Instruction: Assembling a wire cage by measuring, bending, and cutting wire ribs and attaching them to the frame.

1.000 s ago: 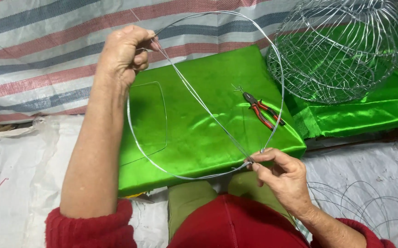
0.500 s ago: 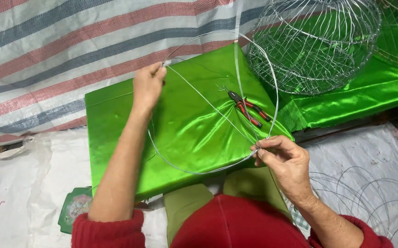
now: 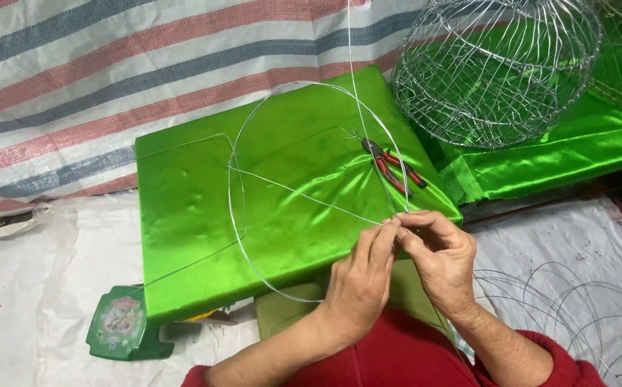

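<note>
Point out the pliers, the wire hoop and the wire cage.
pliers (image 3: 395, 168): head view, red handles.
wire hoop (image 3: 237, 204): head view, left arc.
wire cage (image 3: 497, 68): head view, side mesh.

Green satin-covered block (image 3: 203, 215) under a wire hoop (image 3: 243, 215) and red-handled pliers (image 3: 395, 168).

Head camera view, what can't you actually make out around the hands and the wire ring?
- Where left hand and right hand pinch the wire ring: the fingertips hide the joint.
- Ring's near arc: partly covered by both hands.
- Pliers: jaw tips too small to tell open or shut.
- Wire cage: top cut off by the upper edge.
- Loose wire hoops lower right: cut off by the edge.
</note>
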